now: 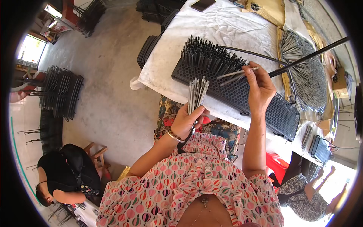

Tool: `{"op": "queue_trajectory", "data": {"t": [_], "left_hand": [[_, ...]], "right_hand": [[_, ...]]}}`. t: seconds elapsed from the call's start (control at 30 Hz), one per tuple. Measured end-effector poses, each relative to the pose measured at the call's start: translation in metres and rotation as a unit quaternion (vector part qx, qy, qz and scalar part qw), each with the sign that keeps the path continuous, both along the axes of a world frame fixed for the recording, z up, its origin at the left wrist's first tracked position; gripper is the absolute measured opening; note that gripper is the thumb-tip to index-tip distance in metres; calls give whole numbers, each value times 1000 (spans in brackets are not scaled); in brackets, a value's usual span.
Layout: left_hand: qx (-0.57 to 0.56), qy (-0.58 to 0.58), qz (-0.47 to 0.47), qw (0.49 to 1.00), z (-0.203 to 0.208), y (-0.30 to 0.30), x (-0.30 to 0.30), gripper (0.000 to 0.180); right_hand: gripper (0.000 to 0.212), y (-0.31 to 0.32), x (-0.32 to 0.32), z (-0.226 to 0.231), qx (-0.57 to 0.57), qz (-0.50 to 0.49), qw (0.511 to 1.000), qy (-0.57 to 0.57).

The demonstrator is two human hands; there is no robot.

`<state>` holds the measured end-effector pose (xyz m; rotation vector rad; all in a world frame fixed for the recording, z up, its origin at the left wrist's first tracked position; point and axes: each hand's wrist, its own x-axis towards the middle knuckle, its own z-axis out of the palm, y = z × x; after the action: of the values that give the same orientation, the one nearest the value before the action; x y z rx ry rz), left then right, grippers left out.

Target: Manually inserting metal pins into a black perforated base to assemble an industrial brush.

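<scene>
My left hand [186, 122] is wrapped around a bundle of thin grey metal rods [198, 90], their upper ends fanning out slightly. Between the thumb and fingers of my right hand [261, 87] are a few similar thin rods [231, 75], held slanting above a long black perforated rack [280, 113]. Many dark upright rods [211, 56] stand packed in the holes of the rack's far left part. The near right part of the rack shows bare holes. Whether the tips of the held rods touch the rack, I cannot tell.
The rack rests on a table with a white cloth [166, 56]. A large pile of loose grey rods [302, 68] lies at the right, with a dark bar [310, 60] crossing before it. A phone [203, 4] lies at the far edge. Other people [60, 174] sit at lower left and lower right.
</scene>
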<state>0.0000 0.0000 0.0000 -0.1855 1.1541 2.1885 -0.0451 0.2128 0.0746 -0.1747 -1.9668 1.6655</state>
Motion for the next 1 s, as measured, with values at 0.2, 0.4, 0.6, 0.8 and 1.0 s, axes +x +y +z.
{"op": "queue_trajectory", "data": {"t": [0.2, 0.4, 0.6, 0.8, 1.0], "left_hand": [[7, -37, -43, 998, 8, 11, -8, 21], [64, -65, -35, 995, 3, 13, -8, 21], [81, -66, -41, 994, -1, 9, -8, 27], [92, -69, -57, 992, -1, 6, -10, 28], [79, -58, -48, 994, -5, 8, -10, 25]], "right_hand": [[21, -6, -23, -5, 116, 28, 992, 46], [21, -17, -32, -6, 144, 63, 987, 42], [25, -13, -38, -16, 220, 65, 973, 39], [34, -23, -43, -13, 300, 53, 950, 70], [34, -26, -49, -19, 422, 26, 890, 171]]}}
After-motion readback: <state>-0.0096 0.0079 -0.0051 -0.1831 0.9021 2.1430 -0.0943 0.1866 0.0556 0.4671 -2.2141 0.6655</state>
